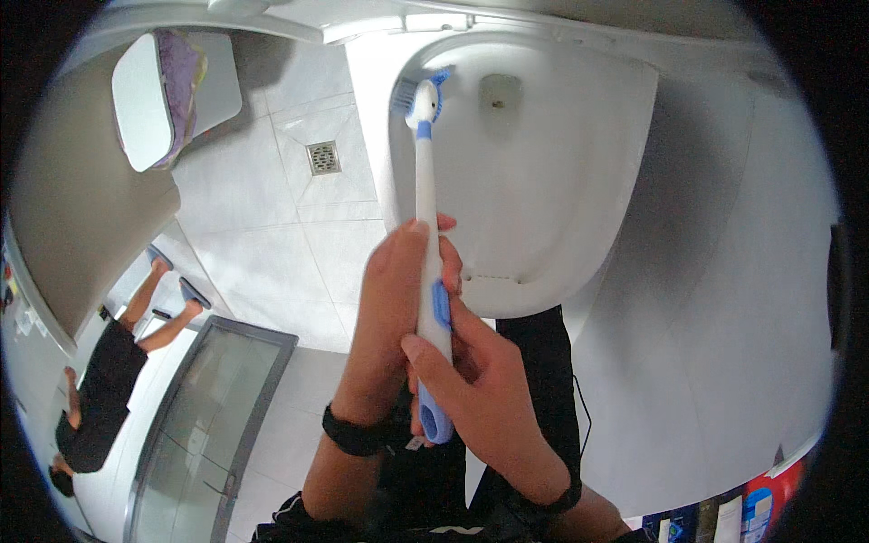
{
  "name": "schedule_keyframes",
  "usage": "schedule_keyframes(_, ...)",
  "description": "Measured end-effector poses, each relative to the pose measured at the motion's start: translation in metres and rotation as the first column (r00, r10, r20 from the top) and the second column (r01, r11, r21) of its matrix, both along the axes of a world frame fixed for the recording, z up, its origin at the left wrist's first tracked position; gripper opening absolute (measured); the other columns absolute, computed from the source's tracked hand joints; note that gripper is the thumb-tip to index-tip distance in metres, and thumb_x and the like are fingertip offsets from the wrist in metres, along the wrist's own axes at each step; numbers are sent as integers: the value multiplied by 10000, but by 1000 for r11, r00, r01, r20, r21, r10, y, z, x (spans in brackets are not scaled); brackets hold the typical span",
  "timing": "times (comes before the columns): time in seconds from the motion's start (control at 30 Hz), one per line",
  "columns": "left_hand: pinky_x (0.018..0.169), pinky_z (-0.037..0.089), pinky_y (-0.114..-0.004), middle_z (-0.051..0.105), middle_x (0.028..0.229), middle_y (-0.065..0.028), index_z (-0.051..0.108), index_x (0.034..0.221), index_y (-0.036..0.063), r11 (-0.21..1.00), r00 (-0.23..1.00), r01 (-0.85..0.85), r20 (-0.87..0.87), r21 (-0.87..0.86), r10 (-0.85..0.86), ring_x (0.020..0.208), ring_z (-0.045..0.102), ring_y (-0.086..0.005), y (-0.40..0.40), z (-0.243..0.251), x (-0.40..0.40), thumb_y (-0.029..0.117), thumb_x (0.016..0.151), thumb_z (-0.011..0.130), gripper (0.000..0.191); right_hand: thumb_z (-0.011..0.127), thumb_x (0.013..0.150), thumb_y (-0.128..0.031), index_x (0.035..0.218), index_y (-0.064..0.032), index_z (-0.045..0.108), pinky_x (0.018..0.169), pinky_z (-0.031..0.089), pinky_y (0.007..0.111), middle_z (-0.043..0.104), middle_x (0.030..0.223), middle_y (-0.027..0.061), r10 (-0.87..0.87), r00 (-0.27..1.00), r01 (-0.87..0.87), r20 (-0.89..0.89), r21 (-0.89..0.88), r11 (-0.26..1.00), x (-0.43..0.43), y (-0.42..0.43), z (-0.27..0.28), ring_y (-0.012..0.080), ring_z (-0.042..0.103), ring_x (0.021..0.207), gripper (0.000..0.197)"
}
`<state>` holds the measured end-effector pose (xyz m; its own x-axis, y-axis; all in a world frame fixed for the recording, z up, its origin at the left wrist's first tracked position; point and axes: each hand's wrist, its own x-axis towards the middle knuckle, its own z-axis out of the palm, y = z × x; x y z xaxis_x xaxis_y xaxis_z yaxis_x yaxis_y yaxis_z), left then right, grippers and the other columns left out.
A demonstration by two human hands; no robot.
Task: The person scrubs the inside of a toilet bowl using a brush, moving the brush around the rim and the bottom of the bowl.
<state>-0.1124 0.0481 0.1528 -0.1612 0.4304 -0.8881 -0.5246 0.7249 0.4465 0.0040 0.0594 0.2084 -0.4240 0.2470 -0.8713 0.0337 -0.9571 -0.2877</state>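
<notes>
Both hands hold a white and blue toilet brush (426, 176) by its long handle. My left hand (400, 278) grips the handle's middle, and my right hand (478, 373) closes on it lower down, near the blue hollow end. The brush head, with blue bristles, points away from me over the left inner side of a white ceramic toilet bowl (543, 190). Whether the bristles touch the wall is hard to tell. The bowl's drain opening (500, 95) lies to the right of the brush head.
A metal floor drain (323, 157) sits in grey tiles left of the toilet. Beyond it stands a white bin (142, 102) with a purple liner. A glass door (210, 434) is at lower left; a person (102, 394) in dark clothes is behind it. Packages (719, 519) lie at lower right.
</notes>
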Motion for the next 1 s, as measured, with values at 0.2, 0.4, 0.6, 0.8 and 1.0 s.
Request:
schedule_keyframes(0.2,602,469,-268,573,698,-29,526,1040,66,979,957,-133,238,-156,168,631,547,-141,-62,-20,17,333,1066,391,301,637,991,-235,1494,32,376,739,600,359,700,1007,227,375,913,-390,162,74,918,28,-33,-1,233,722,831,627)
schedule_keyframes(0.4,739,519,-303,616,760,-53,531,1004,64,966,959,-34,263,-255,103,782,633,-182,-71,-33,48,337,1073,424,301,682,944,-170,1529,-40,370,827,582,387,700,1083,239,596,754,-636,276,78,768,77,-43,-15,291,730,913,676)
schedule_keyframes(0.6,797,535,-336,615,782,-58,545,994,49,992,989,-6,146,-122,24,824,649,-200,-31,-66,39,348,1074,417,335,669,945,-172,1568,-60,297,875,561,394,685,1135,265,521,784,-618,338,347,705,72,-30,-63,311,718,994,734)
schedule_keyframes(0.8,810,537,-355,598,767,-55,544,985,48,992,991,116,80,-58,-111,828,659,-224,-11,-82,37,373,1071,424,357,658,940,-160,1573,-68,289,877,549,405,694,1067,264,422,848,-519,321,340,784,68,-17,-71,340,718,954,739)
schedule_keyframes(1.0,854,547,-385,589,793,-68,522,1002,49,979,965,-50,243,-199,99,868,672,-264,-92,-57,81,363,1087,364,361,661,918,-208,1598,-135,230,778,554,437,680,965,216,801,494,-869,338,179,461,119,-44,-37,353,696,868,809)
